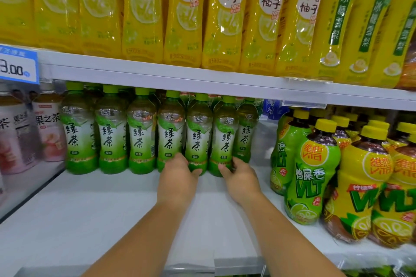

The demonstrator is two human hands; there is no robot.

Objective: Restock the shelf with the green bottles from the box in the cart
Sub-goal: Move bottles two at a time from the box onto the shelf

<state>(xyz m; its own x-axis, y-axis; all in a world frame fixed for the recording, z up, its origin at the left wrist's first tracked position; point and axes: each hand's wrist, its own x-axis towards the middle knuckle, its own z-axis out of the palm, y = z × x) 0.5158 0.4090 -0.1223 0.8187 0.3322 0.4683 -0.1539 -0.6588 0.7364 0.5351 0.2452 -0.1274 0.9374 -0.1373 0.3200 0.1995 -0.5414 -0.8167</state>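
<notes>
Several green tea bottles stand in a row at the back of the white shelf. My left hand grips the base of the fifth green bottle. My right hand grips the base of the sixth green bottle, with the fingers curled behind it. Another green bottle stands just behind and right of that one. Both bottles stand upright on the shelf, touching their neighbours. The box and the cart are out of view.
Yellow-capped VLT lemon tea bottles crowd the shelf's right side. Pink fruit tea bottles stand at the left. The upper shelf with yellow pomelo drink bottles hangs low over the green caps. A price tag sits at the left.
</notes>
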